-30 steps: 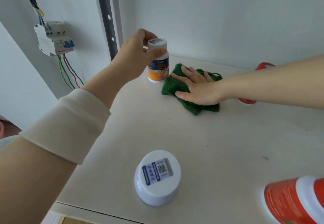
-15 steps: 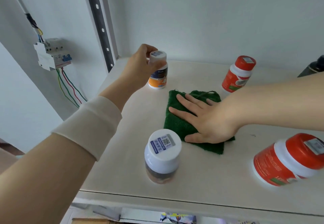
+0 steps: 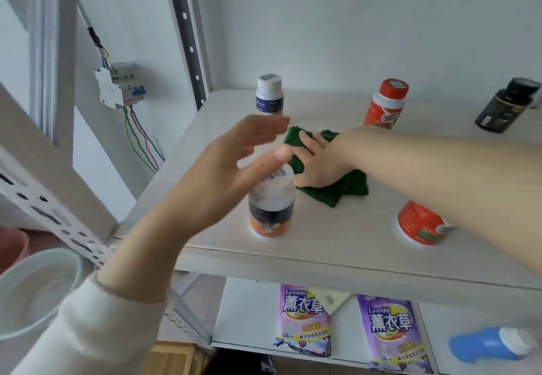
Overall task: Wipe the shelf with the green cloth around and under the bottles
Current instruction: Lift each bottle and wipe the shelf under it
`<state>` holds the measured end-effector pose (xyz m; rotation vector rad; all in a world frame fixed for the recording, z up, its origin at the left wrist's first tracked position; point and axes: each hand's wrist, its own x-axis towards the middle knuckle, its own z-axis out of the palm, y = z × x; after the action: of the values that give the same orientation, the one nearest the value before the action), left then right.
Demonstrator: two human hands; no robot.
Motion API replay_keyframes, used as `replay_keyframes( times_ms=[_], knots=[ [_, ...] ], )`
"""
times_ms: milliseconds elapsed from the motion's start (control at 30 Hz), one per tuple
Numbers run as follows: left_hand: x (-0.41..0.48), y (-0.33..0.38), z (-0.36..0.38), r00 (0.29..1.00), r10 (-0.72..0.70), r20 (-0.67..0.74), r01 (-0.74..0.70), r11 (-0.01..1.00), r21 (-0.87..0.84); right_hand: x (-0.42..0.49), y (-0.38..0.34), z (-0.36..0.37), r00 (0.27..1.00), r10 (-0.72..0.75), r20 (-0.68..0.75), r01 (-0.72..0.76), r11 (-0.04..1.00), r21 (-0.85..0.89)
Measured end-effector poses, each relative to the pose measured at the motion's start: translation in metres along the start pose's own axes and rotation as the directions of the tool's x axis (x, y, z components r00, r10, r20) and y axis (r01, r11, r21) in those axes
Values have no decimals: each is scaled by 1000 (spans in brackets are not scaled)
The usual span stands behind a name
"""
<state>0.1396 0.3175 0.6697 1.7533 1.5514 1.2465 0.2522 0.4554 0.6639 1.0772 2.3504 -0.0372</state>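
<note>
My right hand [image 3: 315, 163] presses flat on the green cloth [image 3: 334, 190], which lies bunched in the middle of the pale shelf [image 3: 205, 128]. My left hand [image 3: 234, 166] hovers open and blurred above the near white-capped bottle [image 3: 271, 207], thumb near its cap, holding nothing. A second white-capped bottle [image 3: 269, 94] stands free at the back left. A red-capped bottle [image 3: 386, 103] stands at the back, another red bottle [image 3: 421, 223] at the front right, partly under my right forearm. A black bottle [image 3: 506, 106] stands at the far right.
A grey perforated upright [image 3: 187, 34] rises at the shelf's back left corner. A breaker box with coloured wires [image 3: 118, 84] hangs on the left wall. On the shelf below lie two purple lavender packets [image 3: 305, 319] and a blue bottle [image 3: 489, 345]. A pale basin [image 3: 32, 286] sits lower left.
My left hand has let go of the back white-capped bottle and drawn back to above the near one. My right hand has slid the cloth toward the back. The view has pulled back.
</note>
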Motion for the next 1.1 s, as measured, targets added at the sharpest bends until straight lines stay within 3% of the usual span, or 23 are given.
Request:
replay_keyframes(
  times_ms=[100, 200, 267, 333, 400, 467, 500, 567, 633, 700, 733, 800, 867, 933, 1000, 1100],
  knots=[
    [-23, -5, 21, 998, -57, -21, 58, 998, 25, 2, -2, 11, 996, 19, -84, -8, 992, 128],
    [-26, -7, 24, 984, -99, -145, 93, 994, -51, -6, -13, 29, 979, 50, -196, 24, 933, 360],
    [-25, -2, 14, 964, -91, -249, 76, 995, -69, -22, -26, 45, 946, 83, -314, 50, 918, 393],
    [-25, 2, -3, 934, -83, -348, 63, 996, -68, -46, -48, 68, 869, 89, -486, 113, 922, 371],
    [-25, 5, -19, 911, -75, -406, 51, 996, -70, -74, -69, 87, 730, 85, -679, 196, 924, 327],
    [-25, 5, -29, 907, -71, -414, 51, 997, -59, -97, -85, 93, 624, 65, -778, 285, 909, 304],
    [-26, 4, -32, 909, -73, -410, 58, 997, -50, -105, -87, 91, 616, 59, -786, 330, 886, 325],
    [-29, 5, -38, 912, -79, -403, 68, 997, -41, -116, -82, 75, 694, 121, -710, 405, 750, 524],
    [-30, 7, -45, 906, -85, -415, 70, 996, -51, -113, -63, 59, 769, 229, -597, 432, 502, 749],
    [-30, 9, -51, 904, -80, -420, 65, 997, -51, -95, -39, 42, 716, 412, -563, 439, 362, 822],
    [-30, 9, -53, 906, -79, -417, 63, 997, -52, -83, -29, 36, 674, 486, -556, 432, 350, 831],
    [-30, 9, -55, 912, -77, -404, 58, 997, -59, -56, -17, 31, 663, 526, -532, 336, 425, 840],
    [-30, 7, -55, 916, -82, -392, 63, 996, -61, -28, -17, 33, 719, 478, -504, 159, 593, 790],
    [-31, 4, -56, 916, -86, -392, 69, 996, -58, -7, -27, 34, 774, 398, -492, 77, 712, 698],
    [-30, 2, -59, 911, -88, -403, 66, 996, -68, 5, -49, 27, 829, 272, -488, 134, 751, 646],
    [-28, -1, -63, 905, -90, -415, 64, 995, -76, -7, -89, 16, 845, 13, -535, 308, 805, 507]
  ],
)
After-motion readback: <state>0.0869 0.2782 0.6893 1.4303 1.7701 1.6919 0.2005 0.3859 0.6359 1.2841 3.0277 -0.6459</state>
